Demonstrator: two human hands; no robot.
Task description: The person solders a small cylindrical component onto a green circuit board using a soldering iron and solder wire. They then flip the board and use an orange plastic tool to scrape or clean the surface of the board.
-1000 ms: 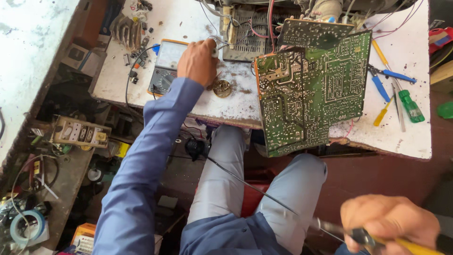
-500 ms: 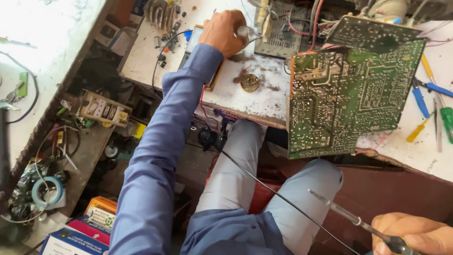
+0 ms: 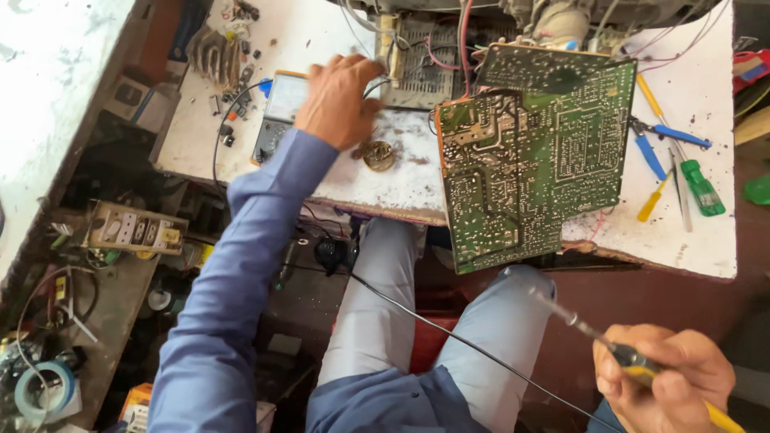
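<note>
1. A worn white workbench with chipped, stained paint fills the upper part of the scene, its front edge ragged and dark.
2. Beneath it, the floor is a dull reddish brown.
3. To the left, a second pale surface, scuffed and grey-streaked, runs along the edge.
4. Between the two, a dim lower shelf holds a switch panel, loose wires and a roll of blue tape.
5. Flat, even daylight falls on the bench top; the space below sits in shadow.
</note>
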